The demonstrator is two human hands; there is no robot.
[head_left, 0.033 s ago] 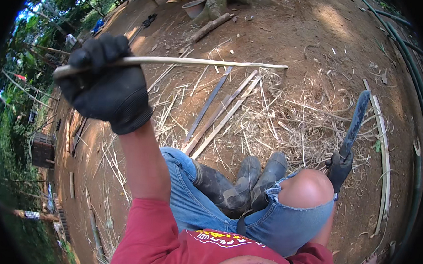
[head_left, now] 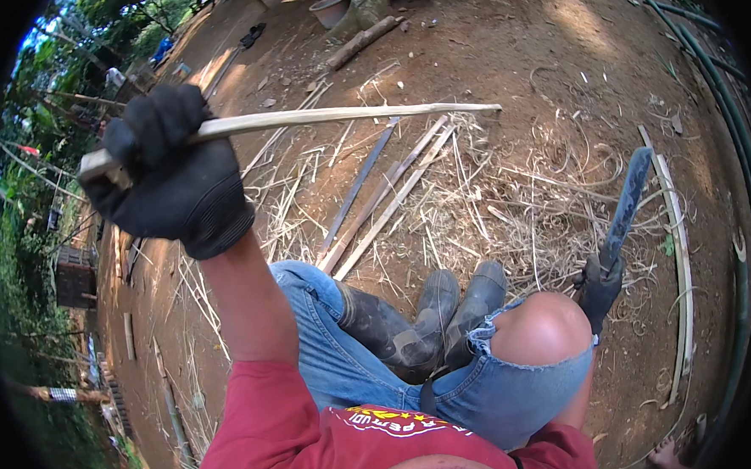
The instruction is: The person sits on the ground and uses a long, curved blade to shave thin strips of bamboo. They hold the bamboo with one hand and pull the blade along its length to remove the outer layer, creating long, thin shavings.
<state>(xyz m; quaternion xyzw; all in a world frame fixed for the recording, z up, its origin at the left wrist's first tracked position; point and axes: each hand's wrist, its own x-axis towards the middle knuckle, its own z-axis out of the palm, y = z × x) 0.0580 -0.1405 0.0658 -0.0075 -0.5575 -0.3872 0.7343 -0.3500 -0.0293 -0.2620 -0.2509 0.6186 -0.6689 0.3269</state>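
Observation:
My left hand (head_left: 171, 169), in a black glove, is raised at the left and closed round one end of a pale bamboo strip (head_left: 314, 117). The strip slants up to the right, its far end over the ground in front of me. Low beside my bent knee, my right hand (head_left: 600, 289), also in a dark glove, grips a machete (head_left: 628, 201). Its long dark blade points up and away from me, apart from the strip. The machete's handle is mostly hidden in my fist.
Thin shavings (head_left: 513, 208) litter the brown dirt beyond my rubber boots (head_left: 439, 310). Several long slats (head_left: 394, 203) lie in front of me, with another pale slat (head_left: 677, 242) at the right. Green bamboo poles (head_left: 726, 108) run along the far right. A bare foot (head_left: 665, 453) shows at lower right.
My left hand has shifted a little left and lower, tilting the strip more upward to the right. My right hand and the machete are a little farther left in the picture.

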